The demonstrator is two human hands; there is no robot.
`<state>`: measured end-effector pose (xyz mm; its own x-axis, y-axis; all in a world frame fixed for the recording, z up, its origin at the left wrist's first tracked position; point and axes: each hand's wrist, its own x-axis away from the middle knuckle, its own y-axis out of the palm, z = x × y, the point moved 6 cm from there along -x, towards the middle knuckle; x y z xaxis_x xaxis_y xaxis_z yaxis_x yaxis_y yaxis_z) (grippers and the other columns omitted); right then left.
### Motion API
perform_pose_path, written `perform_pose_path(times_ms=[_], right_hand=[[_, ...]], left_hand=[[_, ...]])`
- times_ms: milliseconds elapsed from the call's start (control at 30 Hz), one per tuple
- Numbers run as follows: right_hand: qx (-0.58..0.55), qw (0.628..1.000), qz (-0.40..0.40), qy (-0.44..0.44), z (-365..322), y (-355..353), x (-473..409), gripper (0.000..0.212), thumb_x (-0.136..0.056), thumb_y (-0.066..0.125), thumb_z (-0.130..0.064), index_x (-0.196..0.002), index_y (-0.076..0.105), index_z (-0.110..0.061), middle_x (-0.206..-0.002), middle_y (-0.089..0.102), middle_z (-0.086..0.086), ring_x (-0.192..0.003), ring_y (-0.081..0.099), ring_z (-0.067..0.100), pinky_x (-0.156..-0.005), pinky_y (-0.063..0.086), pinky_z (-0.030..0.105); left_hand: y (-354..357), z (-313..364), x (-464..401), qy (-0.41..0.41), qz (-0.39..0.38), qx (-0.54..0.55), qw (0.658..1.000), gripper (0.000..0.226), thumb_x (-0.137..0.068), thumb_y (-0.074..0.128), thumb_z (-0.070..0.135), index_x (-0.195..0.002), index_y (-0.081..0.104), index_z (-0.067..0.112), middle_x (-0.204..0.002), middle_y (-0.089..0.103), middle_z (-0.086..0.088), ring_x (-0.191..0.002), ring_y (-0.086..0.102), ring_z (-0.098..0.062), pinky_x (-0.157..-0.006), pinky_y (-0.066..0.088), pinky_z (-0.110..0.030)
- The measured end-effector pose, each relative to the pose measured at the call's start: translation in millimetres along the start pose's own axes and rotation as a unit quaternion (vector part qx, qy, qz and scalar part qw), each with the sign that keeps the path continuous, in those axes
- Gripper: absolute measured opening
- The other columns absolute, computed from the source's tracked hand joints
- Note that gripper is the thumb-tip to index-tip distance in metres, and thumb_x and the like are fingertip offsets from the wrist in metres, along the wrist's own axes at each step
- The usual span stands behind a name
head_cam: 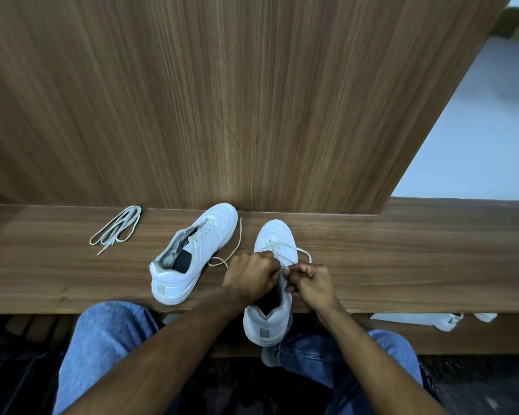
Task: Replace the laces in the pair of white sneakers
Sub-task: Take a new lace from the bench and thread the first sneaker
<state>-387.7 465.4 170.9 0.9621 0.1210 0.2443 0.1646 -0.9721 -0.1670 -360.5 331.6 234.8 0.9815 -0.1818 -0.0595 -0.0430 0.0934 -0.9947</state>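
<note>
Pinching lace (286, 256) over sneaker (277, 235), both hands (250, 275).

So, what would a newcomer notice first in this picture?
Both hands, left hand and right hand, pinch a lace over the near sneaker at the wooden ledge's front edge. To the left lies the laceless sneaker, and farther left a loose bundle of laces.

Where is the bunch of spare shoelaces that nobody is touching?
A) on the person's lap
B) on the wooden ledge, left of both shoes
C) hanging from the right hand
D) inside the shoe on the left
B: the loose bundle of laces lies on the wooden ledge, left of the unlaced sneaker and apart from both hands.
</note>
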Motion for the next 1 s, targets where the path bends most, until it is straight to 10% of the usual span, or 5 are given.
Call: perform_pose_path(times_ms=[467, 700, 1000], right_hand=[[-0.040, 0.999, -0.021, 0.018, 0.4, -0.3, 4.5, 0.016, -0.096, 0.053, -0.005, -0.095, 0.069, -0.005, -0.068, 0.066, 0.008, -0.053, 0.060, 0.011, -0.060, 0.051, 0.026], [0.121, 0.990, -0.002, -0.076, -13.7, -0.6, -9.6, 0.036, -0.085, 0.052, 0.008, -0.068, 0.066, -0.021, -0.065, 0.067, -0.001, -0.056, 0.063, 0.016, -0.058, 0.054, 0.030], [-0.122, 0.913, 0.345, -0.177, -67.7, -106.6, -0.3, 0.027, -0.092, 0.051, -0.003, -0.079, 0.059, -0.026, -0.068, 0.056, 0.001, -0.044, 0.055, 0.005, -0.055, 0.052, 0.034]], left_hand=[[1.6, 4.1, -4.8, -0.032, 0.007, 0.043, 0.999, 0.029, -0.095, 0.043, 0.037, -0.105, 0.066, 0.024, -0.114, 0.061, 0.003, -0.104, 0.060, -0.027, -0.078, 0.045, -0.036], [10.6, -12.2, -0.2, -0.037, 0.054, 0.091, 0.994, 0.023, -0.090, 0.054, 0.042, -0.106, 0.066, 0.031, -0.112, 0.051, 0.010, -0.111, 0.044, -0.016, -0.088, 0.031, -0.034], [20.5, -46.4, 18.7, -0.209, 0.039, 0.296, 0.931, 0.028, -0.074, 0.071, 0.053, -0.087, 0.055, 0.034, -0.083, 0.063, 0.013, -0.082, 0.061, -0.012, -0.071, 0.048, -0.030]])
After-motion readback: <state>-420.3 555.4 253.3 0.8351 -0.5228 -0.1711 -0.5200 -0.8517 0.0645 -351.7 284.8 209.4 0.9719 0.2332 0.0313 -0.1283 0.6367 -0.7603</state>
